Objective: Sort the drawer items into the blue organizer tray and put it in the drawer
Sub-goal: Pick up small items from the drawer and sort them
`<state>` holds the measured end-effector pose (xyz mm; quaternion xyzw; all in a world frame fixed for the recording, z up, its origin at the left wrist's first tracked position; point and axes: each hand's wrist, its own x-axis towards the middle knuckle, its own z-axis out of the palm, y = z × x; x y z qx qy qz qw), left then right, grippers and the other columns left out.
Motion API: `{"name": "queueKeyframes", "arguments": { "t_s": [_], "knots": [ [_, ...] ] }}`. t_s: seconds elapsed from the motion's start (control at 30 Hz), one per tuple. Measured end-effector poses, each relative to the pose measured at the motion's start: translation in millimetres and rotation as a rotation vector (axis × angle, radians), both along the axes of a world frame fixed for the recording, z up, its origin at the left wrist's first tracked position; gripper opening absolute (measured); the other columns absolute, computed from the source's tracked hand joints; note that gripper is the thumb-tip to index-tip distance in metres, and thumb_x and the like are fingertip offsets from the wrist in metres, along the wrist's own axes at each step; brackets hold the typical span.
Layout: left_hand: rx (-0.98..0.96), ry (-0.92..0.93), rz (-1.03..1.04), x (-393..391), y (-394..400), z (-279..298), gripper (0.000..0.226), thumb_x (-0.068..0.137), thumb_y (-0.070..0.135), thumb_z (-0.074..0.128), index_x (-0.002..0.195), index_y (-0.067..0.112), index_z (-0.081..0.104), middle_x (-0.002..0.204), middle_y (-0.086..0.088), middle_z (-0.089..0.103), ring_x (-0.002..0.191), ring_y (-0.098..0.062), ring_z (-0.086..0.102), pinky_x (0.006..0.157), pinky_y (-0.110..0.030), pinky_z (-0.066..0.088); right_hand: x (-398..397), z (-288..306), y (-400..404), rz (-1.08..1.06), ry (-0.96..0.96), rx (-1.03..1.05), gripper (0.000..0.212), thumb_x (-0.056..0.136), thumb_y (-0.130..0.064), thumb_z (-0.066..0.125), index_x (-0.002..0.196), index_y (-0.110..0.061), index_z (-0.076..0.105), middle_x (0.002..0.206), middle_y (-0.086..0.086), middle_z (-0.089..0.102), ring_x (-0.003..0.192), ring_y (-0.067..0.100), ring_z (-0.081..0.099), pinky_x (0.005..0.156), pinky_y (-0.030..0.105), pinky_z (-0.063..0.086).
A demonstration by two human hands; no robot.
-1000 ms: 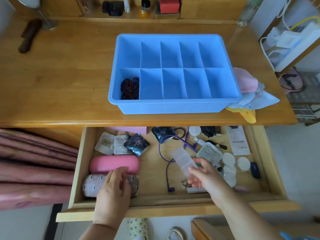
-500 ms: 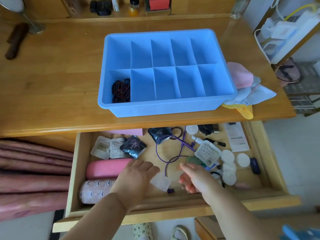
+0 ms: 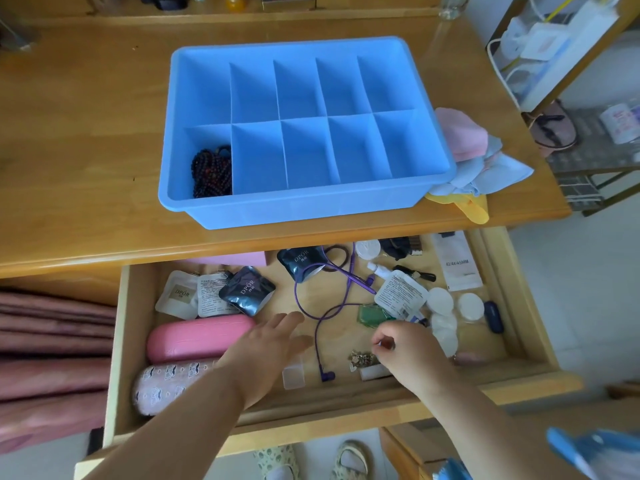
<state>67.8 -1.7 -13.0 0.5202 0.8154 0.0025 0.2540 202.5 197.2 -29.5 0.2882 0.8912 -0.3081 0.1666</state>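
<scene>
Up on the surface (image 3: 86, 116), the tray (image 3: 304, 209) holds only beads (image 3: 211, 171). Below, the drawer (image 3: 498, 271) holds pouches, cases and a purple cable (image 3: 311, 313). Left hand (image 3: 270, 348) lies released; right hand (image 3: 408, 351) pinches something tiny.

The left hand (image 3: 268, 348) is covering part of a small clear box (image 3: 293, 375) and the right ends of two pink cases (image 3: 197, 337). The right hand (image 3: 405, 351) is curling around something too small to identify. The table (image 3: 86, 133) edge is hiding the drawer's (image 3: 498, 271) back. Bottles on the shelf (image 3: 242, 5) are getting cut off at the top edge.
</scene>
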Motion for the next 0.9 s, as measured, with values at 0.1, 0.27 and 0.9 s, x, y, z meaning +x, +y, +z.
{"name": "queueKeyframes", "arguments": {
  "t_s": [0.1, 0.27, 0.9],
  "knots": [
    [0.154, 0.071, 0.175, 3.4, -14.1, -4.2, 0.097, 0.027, -0.008, 0.076, 0.115, 0.03, 0.063, 0.123, -0.001, 0.057, 0.096, -0.02, 0.067, 0.071, -0.025, 0.057, -9.5, -2.8, -3.9, 0.133, -0.11, 0.123, 0.012, 0.088, -0.029, 0.056, 0.091, -0.027, 0.068, 0.091, -0.011, 0.069, 0.082, 0.007, 0.062, 0.071, 0.023, 0.052],
    [0.425, -0.086, 0.545, 27.5, -42.3, -9.2, 0.072, 0.059, -0.017, 0.064, 0.118, 0.023, 0.056, 0.123, 0.001, 0.051, 0.1, -0.019, 0.058, 0.078, -0.029, 0.052, -30.2, -6.9, -13.7, 0.337, -0.321, 0.219, 0.015, 0.087, -0.032, 0.059, 0.095, -0.021, 0.066, 0.092, -0.004, 0.068, 0.085, 0.017, 0.063, 0.068, 0.027, 0.048],
    [0.577, -0.067, 0.776, 46.5, -54.5, -16.5, 0.041, 0.08, 0.021, 0.037, 0.115, 0.016, 0.059, 0.112, 0.001, 0.057, 0.096, -0.021, 0.059, 0.08, -0.031, 0.049, 1.0, 37.5, 0.9, -0.472, 0.182, -0.81, 0.014, 0.083, -0.021, 0.067, 0.089, -0.01, 0.061, 0.099, 0.003, 0.073, 0.106, 0.017, 0.064, 0.096, 0.031, 0.047]
  ]
}}
